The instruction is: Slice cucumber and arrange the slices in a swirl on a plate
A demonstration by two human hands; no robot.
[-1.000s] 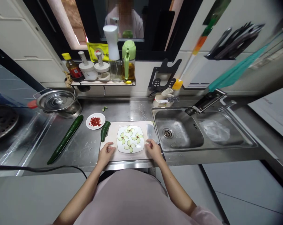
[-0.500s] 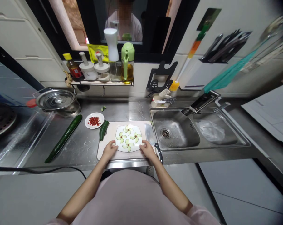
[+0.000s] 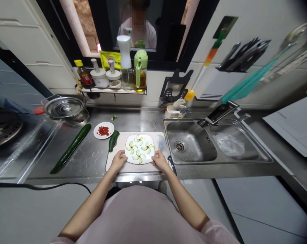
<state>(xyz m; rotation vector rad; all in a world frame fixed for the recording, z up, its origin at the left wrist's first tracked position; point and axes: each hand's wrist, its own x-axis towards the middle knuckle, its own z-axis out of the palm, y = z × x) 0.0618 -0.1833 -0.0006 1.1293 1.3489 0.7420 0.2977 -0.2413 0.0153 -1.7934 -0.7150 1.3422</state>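
Note:
A square white plate (image 3: pixel 133 159) with several cucumber slices and red bits arranged in a pattern sits on a pale cutting board (image 3: pixel 119 149). My left hand (image 3: pixel 119 160) grips the plate's left edge with curled fingers. My right hand (image 3: pixel 159 160) grips its right edge the same way. A half cucumber (image 3: pixel 113 140) lies on the board's left corner. A cleaver (image 3: pixel 165 149) lies on the board's right side, handle toward me.
A whole cucumber (image 3: pixel 70 148) and a small plate of chopped red chili (image 3: pixel 104 130) lie to the left on the steel counter. A lidded pot (image 3: pixel 64 110) stands at the back left. The sink (image 3: pixel 194 145) is right of the board. A shelf of bottles (image 3: pixel 112 76) hangs behind.
Both hands moved inward from resting on the board to gripping the plate's two side edges. The camera view shifted a little.

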